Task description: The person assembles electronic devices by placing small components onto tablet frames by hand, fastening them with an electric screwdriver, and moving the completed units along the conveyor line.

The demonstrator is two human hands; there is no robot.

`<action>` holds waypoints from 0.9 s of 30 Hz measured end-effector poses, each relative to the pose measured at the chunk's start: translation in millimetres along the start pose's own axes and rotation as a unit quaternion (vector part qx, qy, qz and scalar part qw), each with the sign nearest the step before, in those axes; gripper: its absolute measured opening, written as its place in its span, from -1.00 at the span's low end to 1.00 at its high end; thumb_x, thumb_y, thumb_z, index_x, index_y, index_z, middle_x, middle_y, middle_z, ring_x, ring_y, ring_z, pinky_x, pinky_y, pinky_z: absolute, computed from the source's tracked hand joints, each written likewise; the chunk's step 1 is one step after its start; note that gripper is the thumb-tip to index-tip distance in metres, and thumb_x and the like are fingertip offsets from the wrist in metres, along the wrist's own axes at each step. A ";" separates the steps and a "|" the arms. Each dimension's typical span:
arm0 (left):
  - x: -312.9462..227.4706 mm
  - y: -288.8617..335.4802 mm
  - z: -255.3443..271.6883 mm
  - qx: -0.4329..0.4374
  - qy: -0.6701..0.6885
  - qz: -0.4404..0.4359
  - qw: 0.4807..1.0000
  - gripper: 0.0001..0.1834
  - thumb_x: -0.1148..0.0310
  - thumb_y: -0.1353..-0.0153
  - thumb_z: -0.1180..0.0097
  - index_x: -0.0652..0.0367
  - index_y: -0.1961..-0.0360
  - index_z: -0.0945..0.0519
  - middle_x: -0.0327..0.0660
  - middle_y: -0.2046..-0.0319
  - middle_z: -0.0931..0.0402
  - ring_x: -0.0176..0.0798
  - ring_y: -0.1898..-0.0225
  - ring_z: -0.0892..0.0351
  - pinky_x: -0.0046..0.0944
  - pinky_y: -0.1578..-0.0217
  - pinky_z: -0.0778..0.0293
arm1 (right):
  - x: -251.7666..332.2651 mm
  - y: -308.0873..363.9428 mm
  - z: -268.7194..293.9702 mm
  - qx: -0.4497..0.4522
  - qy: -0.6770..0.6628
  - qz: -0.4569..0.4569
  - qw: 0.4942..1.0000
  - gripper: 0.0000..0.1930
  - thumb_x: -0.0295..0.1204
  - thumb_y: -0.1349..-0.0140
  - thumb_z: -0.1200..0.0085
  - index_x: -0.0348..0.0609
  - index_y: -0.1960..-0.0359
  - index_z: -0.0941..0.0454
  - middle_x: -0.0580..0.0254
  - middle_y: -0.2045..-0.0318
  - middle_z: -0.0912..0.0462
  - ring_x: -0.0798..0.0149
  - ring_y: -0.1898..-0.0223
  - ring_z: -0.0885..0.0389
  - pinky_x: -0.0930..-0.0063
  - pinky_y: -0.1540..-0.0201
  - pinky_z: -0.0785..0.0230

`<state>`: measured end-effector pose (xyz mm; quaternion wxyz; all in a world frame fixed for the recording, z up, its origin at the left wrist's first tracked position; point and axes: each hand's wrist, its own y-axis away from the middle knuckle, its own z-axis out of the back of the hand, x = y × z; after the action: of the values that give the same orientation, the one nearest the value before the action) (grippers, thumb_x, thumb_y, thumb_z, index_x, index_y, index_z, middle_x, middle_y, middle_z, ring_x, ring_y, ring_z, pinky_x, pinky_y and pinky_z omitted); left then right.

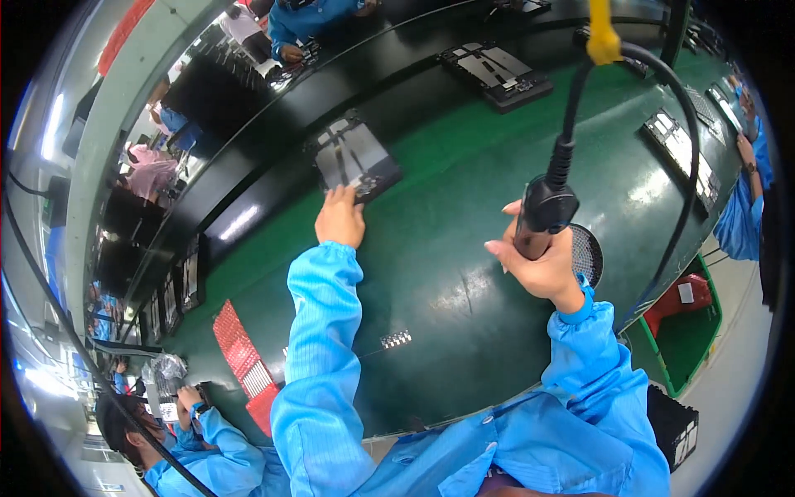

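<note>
The left hand (339, 222) reached to the near edge of a grey-plated electronic module (358, 156), which lay toward the far edge of the green tabletop (439, 257). Its fingers were close together and slightly bent, tips at the module's rim; whether they pinched it could not be told. The right hand (542, 269) was wrapped around a black corded power tool (548, 207), probably an electric screwdriver, well apart from the module; its working tip was hidden. The cable (566, 116) ran up to a yellow hanger (604, 45).

Nearer the tabletop's front edge lay 1 strip of small metal parts (396, 340); toward its left end, a red bubble-wrap pouch (236, 340). A round mesh dish (590, 248) sat just beside the right wrist.

Good handling seemed to call for light fingertips on the rim, off the exposed circuitry, a loose cable and an upright tool.
</note>
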<state>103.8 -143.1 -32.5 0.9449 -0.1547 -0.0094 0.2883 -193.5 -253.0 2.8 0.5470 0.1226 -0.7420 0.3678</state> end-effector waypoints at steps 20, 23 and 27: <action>-31.7 189.7 77.1 0.182 0.277 0.101 0.938 -0.68 0.37 0.17 -0.37 0.27 0.36 -0.58 -0.14 0.38 -0.44 -0.30 0.62 -0.36 -0.31 0.53 -0.37 | 7.1 1.4 -10.1 -0.009 0.005 -0.017 1.000 -0.56 -0.69 0.03 -0.21 -0.33 0.06 -0.38 0.45 0.63 -0.45 0.60 0.62 -0.36 0.72 0.56 -0.18; -28.4 188.1 77.4 0.224 0.314 0.154 0.910 -0.71 0.44 0.17 -0.38 0.31 0.41 -0.57 -0.18 0.46 -0.49 -0.42 0.62 -0.39 -0.39 0.56 -0.36 | 9.3 4.4 -7.5 -0.016 0.018 -0.028 0.999 -0.55 -0.68 0.02 -0.21 -0.31 0.06 -0.35 0.43 0.64 -0.44 0.60 0.63 -0.37 0.71 0.55 -0.18; -10.3 184.5 67.7 0.258 0.473 0.205 0.817 -0.80 0.51 0.09 -0.34 0.35 0.44 -0.57 -0.29 0.63 -0.51 -0.55 0.61 -0.43 -0.50 0.58 -0.34 | 8.0 6.4 -7.1 -0.009 0.008 -0.024 1.000 -0.55 -0.69 0.02 -0.21 -0.30 0.06 -0.35 0.43 0.64 -0.44 0.60 0.62 -0.37 0.71 0.55 -0.18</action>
<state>-12.0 15.6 -22.3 0.7572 -0.0211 0.5454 0.3589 -195.1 -241.9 8.3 0.5622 0.1325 -0.7379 0.3492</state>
